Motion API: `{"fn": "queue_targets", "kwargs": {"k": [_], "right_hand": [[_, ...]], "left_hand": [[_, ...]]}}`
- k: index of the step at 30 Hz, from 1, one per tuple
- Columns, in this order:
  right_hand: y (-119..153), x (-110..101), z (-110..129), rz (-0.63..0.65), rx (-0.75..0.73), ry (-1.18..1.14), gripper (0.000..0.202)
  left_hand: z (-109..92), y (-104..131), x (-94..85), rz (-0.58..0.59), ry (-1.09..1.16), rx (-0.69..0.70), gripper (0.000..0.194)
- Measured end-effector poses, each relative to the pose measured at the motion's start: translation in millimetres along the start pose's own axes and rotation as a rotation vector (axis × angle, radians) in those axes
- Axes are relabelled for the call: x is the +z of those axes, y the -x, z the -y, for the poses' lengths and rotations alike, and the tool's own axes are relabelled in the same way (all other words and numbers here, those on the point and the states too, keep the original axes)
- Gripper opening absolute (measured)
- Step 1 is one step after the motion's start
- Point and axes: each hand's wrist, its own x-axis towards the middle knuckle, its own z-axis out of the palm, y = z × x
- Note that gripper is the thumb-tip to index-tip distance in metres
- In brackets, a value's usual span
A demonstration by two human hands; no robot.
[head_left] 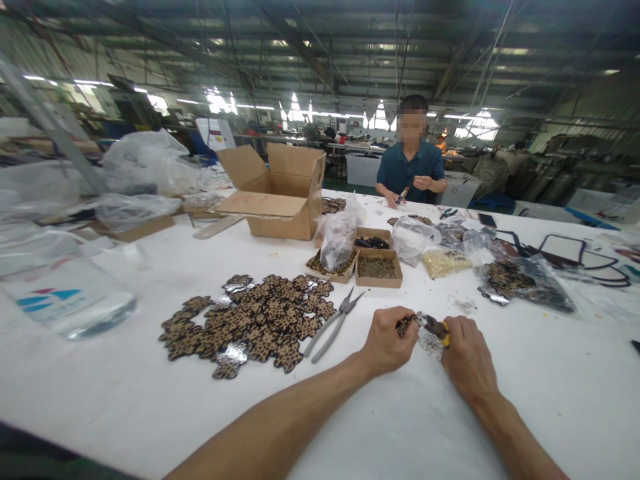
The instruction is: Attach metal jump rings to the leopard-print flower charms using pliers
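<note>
My left hand (393, 340) is closed around a leopard-print piece (405, 325), most of it hidden by my fingers. Yellow-handled pliers (440, 329) are gripped in my right hand (467, 357), their jaws pointing left toward the piece. Whether the jaws hold anything is too small to tell. Small silvery bits (429, 345) lie on the white table under the plier jaws. To the left spreads a heap of leopard-print pieces (260, 313) with dark edges, a few showing a shiny face. Between the heap and my left hand rests a pair of grey long-nosed pliers (336, 323), its handles apart.
Small cardboard trays (379, 283) of metal parts stand beyond my hands, near an open carton (280, 227). A water-filled plastic jug (75, 293) is at left. Plastic bags (533, 283) and dark frames (585, 250) lie at right. A co-worker (411, 163) works across the table (175, 413).
</note>
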Motion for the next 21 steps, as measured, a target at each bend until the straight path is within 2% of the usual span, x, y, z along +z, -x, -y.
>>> {"fn": "queue_targets", "kwargs": {"k": [12,21], "right_hand": [[0.3,-2.9,0.5,-0.003,0.001,0.002,0.026],[0.8,-3.3,1.0,-0.020,0.000,-0.013,0.032]], "left_hand": [[-3.6,2.1,1.6,-0.002,0.047,-0.026,0.015],[-0.8,7.7,6.5,0.041,0.147,-0.140,0.018]]}}
